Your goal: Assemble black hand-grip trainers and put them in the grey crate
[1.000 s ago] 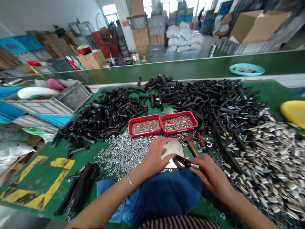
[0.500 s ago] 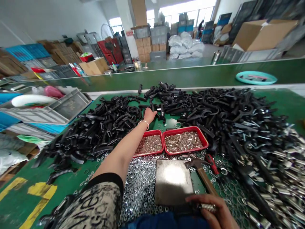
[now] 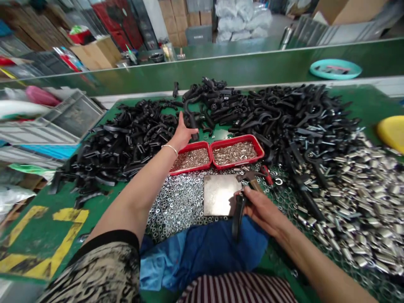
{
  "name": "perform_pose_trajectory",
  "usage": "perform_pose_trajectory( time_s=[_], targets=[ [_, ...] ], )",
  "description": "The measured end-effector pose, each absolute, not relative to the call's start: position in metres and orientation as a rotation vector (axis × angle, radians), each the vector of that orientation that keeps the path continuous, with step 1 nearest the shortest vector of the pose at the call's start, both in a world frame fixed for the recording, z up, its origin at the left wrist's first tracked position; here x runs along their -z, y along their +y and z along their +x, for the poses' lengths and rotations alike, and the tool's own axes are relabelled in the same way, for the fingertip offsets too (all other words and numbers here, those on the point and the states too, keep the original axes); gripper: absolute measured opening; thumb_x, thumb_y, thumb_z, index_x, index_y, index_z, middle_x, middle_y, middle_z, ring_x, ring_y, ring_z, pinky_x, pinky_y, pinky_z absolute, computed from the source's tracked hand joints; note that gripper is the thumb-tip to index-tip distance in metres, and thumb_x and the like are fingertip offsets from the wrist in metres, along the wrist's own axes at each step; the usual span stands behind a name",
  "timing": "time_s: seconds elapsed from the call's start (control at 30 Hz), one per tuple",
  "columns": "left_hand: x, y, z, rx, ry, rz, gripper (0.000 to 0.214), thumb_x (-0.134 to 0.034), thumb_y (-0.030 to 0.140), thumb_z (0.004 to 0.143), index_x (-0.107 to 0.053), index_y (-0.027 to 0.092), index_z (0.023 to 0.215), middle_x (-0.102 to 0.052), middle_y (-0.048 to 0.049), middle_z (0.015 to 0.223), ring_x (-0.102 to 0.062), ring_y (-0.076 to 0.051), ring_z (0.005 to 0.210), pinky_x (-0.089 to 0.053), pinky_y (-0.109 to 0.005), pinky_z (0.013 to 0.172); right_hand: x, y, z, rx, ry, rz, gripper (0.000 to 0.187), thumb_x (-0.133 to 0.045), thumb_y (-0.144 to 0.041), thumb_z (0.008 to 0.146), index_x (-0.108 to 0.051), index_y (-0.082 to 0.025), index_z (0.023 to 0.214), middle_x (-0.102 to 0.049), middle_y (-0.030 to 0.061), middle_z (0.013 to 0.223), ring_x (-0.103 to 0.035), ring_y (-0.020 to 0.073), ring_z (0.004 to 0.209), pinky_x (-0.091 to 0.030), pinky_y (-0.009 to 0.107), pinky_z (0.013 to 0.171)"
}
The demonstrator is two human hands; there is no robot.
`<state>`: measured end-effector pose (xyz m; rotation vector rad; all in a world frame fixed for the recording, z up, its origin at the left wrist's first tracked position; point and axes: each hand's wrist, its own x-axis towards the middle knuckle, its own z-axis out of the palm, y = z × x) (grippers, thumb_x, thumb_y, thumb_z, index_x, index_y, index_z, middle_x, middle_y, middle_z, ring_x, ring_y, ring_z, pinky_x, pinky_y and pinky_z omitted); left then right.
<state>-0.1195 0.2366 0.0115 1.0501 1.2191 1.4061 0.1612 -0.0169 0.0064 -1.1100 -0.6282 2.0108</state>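
Note:
My left hand (image 3: 182,135) is stretched out to the near edge of the black heap. Its index finger points away, and its thumb lies against a black curved handle part (image 3: 191,118), gripped at its near end; the other fingers are hidden. Close to my body, my right hand (image 3: 260,207) holds another black handle part (image 3: 238,216), which hangs tilted downward over blue cloth (image 3: 208,248). Just beyond that hand lies a hammer (image 3: 249,176), partly covered by the fingers. A flat metal plate (image 3: 217,195) lies left of the right hand.
Two red trays (image 3: 211,158) of small metal pieces stand mid-table. Heaps of black parts (image 3: 135,139) spread left and right behind them. Metal nuts (image 3: 176,202) cover the front; silver cylinders (image 3: 372,202) pile at right. A red-handled tool (image 3: 267,174) lies near the hammer.
My view has tipped downward. My left hand has drawn slightly back and left with the black handle part. My right hand has lifted its part over the plate's near edge; the spring is out of sight.

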Motion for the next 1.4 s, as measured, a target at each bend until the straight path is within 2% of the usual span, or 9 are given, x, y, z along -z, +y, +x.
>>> perform_pose_trajectory(
  time_s=[0.13, 0.23, 0.37, 0.5, 0.7, 0.87, 0.93, 1.13, 1.4],
  targets=[
    [-0.028, 0.198, -0.128, -1.415, 1.162, 1.052, 0.102, -0.070, -0.003, 0.072, -0.025, 0.039, 0.153, -0.060, -0.0073, 0.129, -0.068, -0.016, 0.092, -0.058, -0.035, 0.083, -0.007, -0.024, 0.152, -1.865, -0.936, -1.193, 0.048, -0.063, -0.062, 0.088, -0.075, -0.015, 0.087, -0.074, 0.0101, 0.089, -0.066, 0.0179, 0.073, -0.056, 0.032, 0.069],
    [-0.034, 0.175, -0.134, -1.463, 1.164, 1.109, 0.087, -0.066, -0.003, 0.072, -0.036, 0.034, 0.145, -0.061, -0.0069, 0.126, -0.067, -0.018, 0.102, -0.058, -0.034, 0.085, -0.012, -0.034, 0.154, -1.401, -1.482, -1.231, 0.040, -0.060, -0.056, 0.092, -0.077, -0.021, 0.103, -0.074, 0.0091, 0.100, -0.065, 0.0246, 0.096, -0.051, 0.041, 0.089],
    [-0.037, 0.147, -0.139, -1.539, 1.150, 1.022, 0.084, -0.059, -0.001, 0.076, -0.027, 0.034, 0.145, -0.063, -0.0065, 0.123, -0.068, -0.019, 0.109, -0.057, -0.037, 0.093, -0.019, -0.040, 0.163, -0.962, -1.879, -1.132, 0.028, -0.060, -0.044, 0.095, -0.075, -0.027, 0.111, -0.072, 0.0063, 0.109, -0.059, 0.0264, 0.111, -0.042, 0.044, 0.102],
    [-0.044, 0.114, -0.142, -1.534, 1.041, 1.000, 0.082, -0.059, 0.006, 0.081, -0.019, 0.035, 0.147, -0.067, -0.0057, 0.117, -0.068, -0.020, 0.109, -0.055, -0.041, 0.096, -0.025, -0.040, 0.164, -1.152, -1.730, -1.189, 0.037, -0.048, -0.049, 0.101, -0.073, -0.023, 0.106, -0.071, 0.0058, 0.102, -0.064, 0.0216, 0.097, -0.049, 0.035, 0.090],
    [-0.041, 0.033, -0.113, -1.386, 0.991, 0.955, 0.038, -0.066, 0.040, 0.090, -0.048, 0.025, 0.121, -0.065, -0.0042, 0.097, -0.067, -0.016, 0.079, -0.060, -0.035, 0.073, -0.029, -0.038, 0.154, -1.518, -1.398, -1.218, 0.045, -0.057, -0.062, 0.090, -0.068, -0.020, 0.102, -0.059, -0.0013, 0.071, -0.056, 0.0134, 0.058, -0.048, 0.026, 0.054],
    [-0.025, -0.041, -0.066, -1.135, 0.878, 0.866, 0.057, -0.075, 0.036, 0.084, -0.042, 0.026, 0.128, -0.061, 0.0009, 0.086, -0.062, -0.012, 0.063, -0.057, -0.027, 0.056, -0.020, -0.034, 0.148, -1.891, -1.232, -1.152, 0.045, -0.066, -0.061, 0.085, -0.069, -0.017, 0.094, -0.064, 0.0020, 0.081, -0.058, 0.0132, 0.067, -0.048, 0.026, 0.062],
    [-0.019, -0.056, -0.053, -1.080, 0.856, 0.818, 0.052, -0.073, 0.043, 0.085, -0.042, 0.025, 0.123, -0.060, 0.0033, 0.081, -0.061, -0.011, 0.058, -0.057, -0.027, 0.053, -0.017, -0.033, 0.146, -1.791, -1.271, -1.215, 0.044, -0.061, -0.061, 0.088, -0.066, -0.017, 0.089, -0.063, 0.0023, 0.079, -0.058, 0.0142, 0.067, -0.047, 0.027, 0.064],
    [-0.007, -0.062, -0.041, -0.982, 1.061, 0.941, 0.044, -0.049, 0.063, 0.094, -0.045, 0.021, 0.105, -0.066, 0.0008, 0.068, -0.064, -0.015, 0.052, -0.053, -0.026, 0.051, -0.020, -0.027, 0.148, -0.876, -1.854, -1.421, 0.032, -0.051, -0.050, 0.098, -0.056, -0.022, 0.083, -0.056, 0.0000, 0.070, -0.054, 0.0175, 0.066, -0.037, 0.029, 0.064],
    [-0.002, -0.060, -0.030, -0.822, 1.165, 1.071, 0.052, -0.035, 0.070, 0.096, -0.052, 0.021, 0.099, -0.058, 0.0030, 0.049, -0.053, -0.016, 0.039, -0.041, -0.025, 0.040, -0.023, -0.026, 0.144, -0.806, -2.118, -1.482, 0.027, -0.044, -0.044, 0.102, -0.049, -0.022, 0.086, -0.060, 0.0021, 0.073, -0.059, 0.0205, 0.068, -0.036, 0.029, 0.064]
  ],
)
